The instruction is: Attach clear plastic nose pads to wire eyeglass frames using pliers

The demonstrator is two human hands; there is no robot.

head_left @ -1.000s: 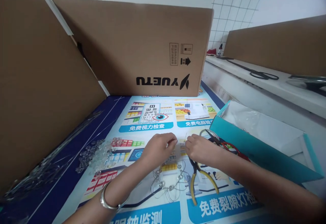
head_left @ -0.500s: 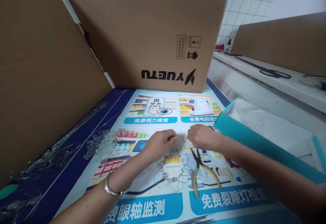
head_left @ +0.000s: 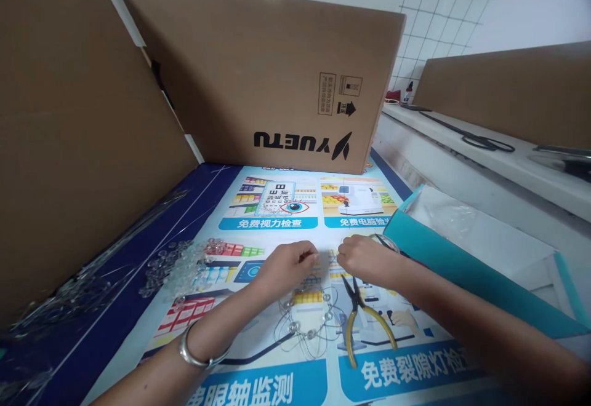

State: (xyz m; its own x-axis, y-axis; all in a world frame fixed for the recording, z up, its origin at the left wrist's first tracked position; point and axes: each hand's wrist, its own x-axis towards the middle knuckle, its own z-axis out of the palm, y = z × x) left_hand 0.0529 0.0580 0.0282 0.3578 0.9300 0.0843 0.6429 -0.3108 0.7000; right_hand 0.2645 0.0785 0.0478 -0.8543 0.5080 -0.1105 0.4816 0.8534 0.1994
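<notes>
My left hand is closed, its thumb and fingertips pinched together above the printed sheet. Facing it across a small gap, my right hand is closed too. Whatever the fingertips pinch is too fine to make out. Just below my hands lies a ring of thin wire strung with clear beads, with loose wire loops sticking out around it. Yellow-handled pliers rest below my right hand, jaws pointing away from me. A heap of clear beads lies left of my left hand.
Cut wires lie at the left along a cardboard panel. Another cardboard panel stands at the back. An open teal box is on the right, below a ledge holding scissors.
The view has tilted slightly, so most things sit a little lower in the picture. Both hands keep nearly the same pinched pose, and the pliers and bead ring stay put.
</notes>
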